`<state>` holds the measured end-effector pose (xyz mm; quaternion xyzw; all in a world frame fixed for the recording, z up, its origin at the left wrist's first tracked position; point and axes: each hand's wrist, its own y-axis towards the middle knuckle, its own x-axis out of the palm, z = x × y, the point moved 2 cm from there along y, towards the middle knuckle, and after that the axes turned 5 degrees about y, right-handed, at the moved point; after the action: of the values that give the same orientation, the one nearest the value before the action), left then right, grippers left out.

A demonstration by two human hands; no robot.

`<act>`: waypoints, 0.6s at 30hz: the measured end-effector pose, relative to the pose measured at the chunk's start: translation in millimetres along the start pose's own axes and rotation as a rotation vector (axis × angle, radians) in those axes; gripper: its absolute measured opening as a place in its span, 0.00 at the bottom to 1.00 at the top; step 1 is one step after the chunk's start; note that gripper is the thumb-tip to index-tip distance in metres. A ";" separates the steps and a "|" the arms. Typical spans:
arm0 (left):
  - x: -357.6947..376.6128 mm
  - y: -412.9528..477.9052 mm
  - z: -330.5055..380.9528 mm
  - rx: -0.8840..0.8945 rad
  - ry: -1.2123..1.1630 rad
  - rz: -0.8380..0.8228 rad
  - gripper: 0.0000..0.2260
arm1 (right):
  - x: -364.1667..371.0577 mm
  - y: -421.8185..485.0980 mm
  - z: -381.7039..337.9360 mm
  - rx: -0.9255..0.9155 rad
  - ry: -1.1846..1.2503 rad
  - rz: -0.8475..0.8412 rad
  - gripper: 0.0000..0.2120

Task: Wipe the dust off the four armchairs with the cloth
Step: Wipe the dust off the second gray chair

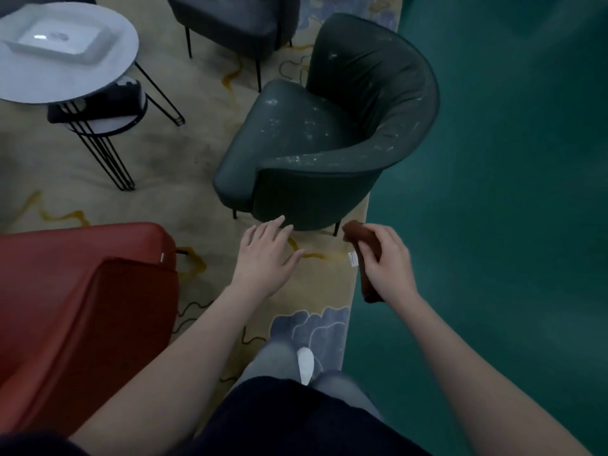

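Currently, head view only: the green armchair (322,136) shows pale specks across seat, back and arm rim, so I'd call that one unwiped. Your right hand (386,258) has its grip wrapped round the brown cloth (365,255), held in the air near that chair, not touching it. Your left hand (266,255) is spread, grip empty. Red armchair (82,291) and grey armchair (230,18): dust state unclear. I can't make out a fourth. The cloth's white tag (353,259) is too blurred to read.
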<state>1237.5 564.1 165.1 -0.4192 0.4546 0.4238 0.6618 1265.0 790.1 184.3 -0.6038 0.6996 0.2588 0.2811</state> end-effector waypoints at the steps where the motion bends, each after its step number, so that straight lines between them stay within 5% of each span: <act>1: -0.6 4.4 1.2 -0.011 0.001 0.001 0.27 | 0.2 6.9 2.5 -0.002 0.005 -0.009 0.12; 18: -13.4 163.3 -6.6 -0.185 -0.039 0.022 0.27 | 0.4 185.0 12.2 -0.118 -0.017 -0.102 0.13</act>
<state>1079.0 602.7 148.8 -0.4652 0.4049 0.4793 0.6244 1082.7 823.7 179.6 -0.6521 0.6488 0.2902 0.2637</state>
